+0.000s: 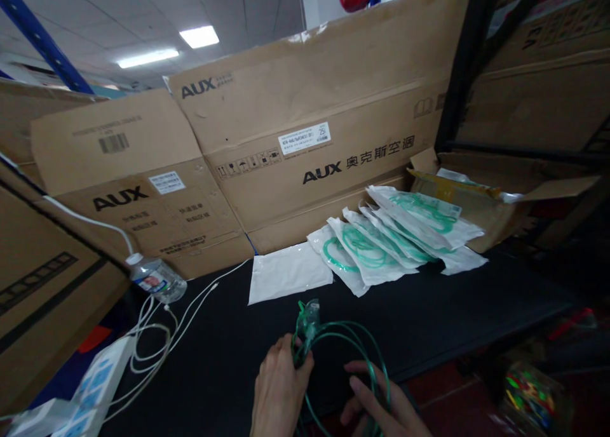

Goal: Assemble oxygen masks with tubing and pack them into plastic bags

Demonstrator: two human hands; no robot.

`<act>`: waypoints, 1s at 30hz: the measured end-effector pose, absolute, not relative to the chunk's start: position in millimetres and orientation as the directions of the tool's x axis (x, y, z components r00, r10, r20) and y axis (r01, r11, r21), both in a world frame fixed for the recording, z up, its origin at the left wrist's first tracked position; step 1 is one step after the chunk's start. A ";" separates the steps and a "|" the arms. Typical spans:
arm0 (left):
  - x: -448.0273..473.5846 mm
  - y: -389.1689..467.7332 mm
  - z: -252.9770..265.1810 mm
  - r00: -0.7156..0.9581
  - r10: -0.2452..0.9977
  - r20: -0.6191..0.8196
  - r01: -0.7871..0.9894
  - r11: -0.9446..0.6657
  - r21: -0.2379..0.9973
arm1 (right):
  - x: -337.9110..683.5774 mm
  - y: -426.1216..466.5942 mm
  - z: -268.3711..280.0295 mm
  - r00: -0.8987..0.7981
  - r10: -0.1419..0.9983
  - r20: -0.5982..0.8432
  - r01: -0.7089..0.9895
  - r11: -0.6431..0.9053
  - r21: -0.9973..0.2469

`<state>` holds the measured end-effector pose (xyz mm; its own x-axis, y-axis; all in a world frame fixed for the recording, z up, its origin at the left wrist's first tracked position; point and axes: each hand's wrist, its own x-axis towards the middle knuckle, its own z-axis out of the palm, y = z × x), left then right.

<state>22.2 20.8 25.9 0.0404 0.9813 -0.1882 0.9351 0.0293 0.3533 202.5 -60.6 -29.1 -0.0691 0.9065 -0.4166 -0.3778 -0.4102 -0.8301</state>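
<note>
My left hand (281, 383) is closed around green oxygen tubing (350, 329) beside a clear plastic piece, which looks like a breathing mask (311, 316) with a green strap. Loops of the tubing arch to the right and drop past my right hand (384, 402). That hand has its fingers apart and bent, with the tubing running against them; no firm grip shows. Both hands are over the front of a black table (429, 316). Behind them lie a flat white packet (290, 273) and several white-backed clear pouches (372, 256) with coiled green tubing inside.
Large AUX cardboard boxes (324, 119) wall off the back. An open carton (519, 211) stands at the right rear. At left are a plastic bottle (157, 279), white cables (166, 335) and a power strip (100, 386). Beyond the table's right edge, a colourful packet (528, 389) sits lower.
</note>
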 end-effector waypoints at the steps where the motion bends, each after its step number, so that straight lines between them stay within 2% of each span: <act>1: 23.3 21.6 28.3 0.051 0.982 -0.181 0.940 0.014 0.342 | 202.0 -60.0 -27.3 -0.055 0.909 -0.414 -0.376 -0.402 -0.835; 4: 25.0 22.0 29.6 0.077 0.986 -0.146 0.945 -0.025 0.326 | 199.8 -57.3 -22.2 -0.012 0.918 -0.397 -0.443 -0.361 -0.821; 8: 26.1 16.8 20.0 0.078 0.984 -0.163 0.932 -0.014 0.361 | 198.2 -53.7 -22.3 0.211 0.930 -0.302 -0.429 -0.189 -0.883; 13: 21.9 7.4 3.6 0.064 0.995 -0.078 0.840 -0.011 0.543 | 200.4 -47.0 -19.9 0.206 0.946 -0.252 -0.264 -0.194 -0.945; 17: 15.2 2.8 -1.1 0.045 0.999 -0.026 0.735 -0.015 0.678 | 203.4 -38.4 -6.5 0.239 0.937 -0.256 -0.222 -0.204 -0.953; 20: 14.5 0.5 -2.4 0.011 1.000 0.017 0.708 -0.020 0.706 | 200.7 -34.2 0.1 0.204 0.913 -0.352 -0.375 -0.259 -0.890; 24: 18.0 -2.4 -4.4 -0.002 0.995 0.097 0.680 -0.070 0.730 | 189.5 -34.5 -0.8 0.077 0.882 -0.464 -0.672 -0.298 -0.678; 30: 15.3 -5.2 -7.5 0.274 0.923 0.270 0.568 -0.382 0.729 | 180.8 -29.7 0.7 0.004 0.899 -0.439 -0.753 -0.286 -0.593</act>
